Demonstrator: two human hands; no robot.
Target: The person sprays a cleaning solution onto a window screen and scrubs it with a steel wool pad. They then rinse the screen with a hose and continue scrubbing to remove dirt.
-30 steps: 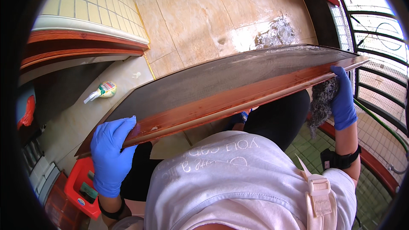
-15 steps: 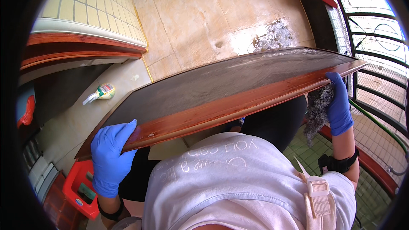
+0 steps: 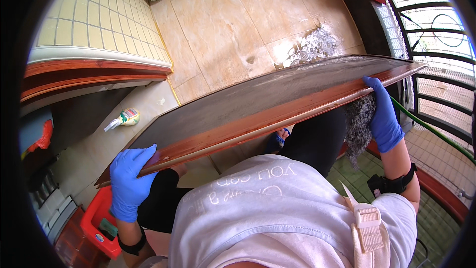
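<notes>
A long wooden-framed screen panel (image 3: pixel 248 106), with dark mesh and a reddish-brown border, is tilted across in front of my body. My left hand (image 3: pixel 130 181), in a blue glove, grips its near left corner, thumb on top. At the right end my right hand (image 3: pixel 386 119), also gloved in blue, is closed around the frame's edge. A wet, fuzzy grey rag (image 3: pixel 359 126) hangs beneath that hand, against the panel's underside; the fingers under the frame are hidden. Whitish foam streaks the far right part of the mesh.
Foamy water (image 3: pixel 317 44) lies on the tiled floor beyond the panel. A spray bottle (image 3: pixel 127 118) lies to the left, by a wooden door frame (image 3: pixel 94 72). A red plastic basin or stool (image 3: pixel 94 218) stands near my left arm. A barred window (image 3: pixel 436 44) and green hose (image 3: pixel 431 129) are at right.
Both hands still hold the panel. My right hand, the rag and the panel's right end appear slightly further left; the left end appears slightly right. The view has shifted a little.
</notes>
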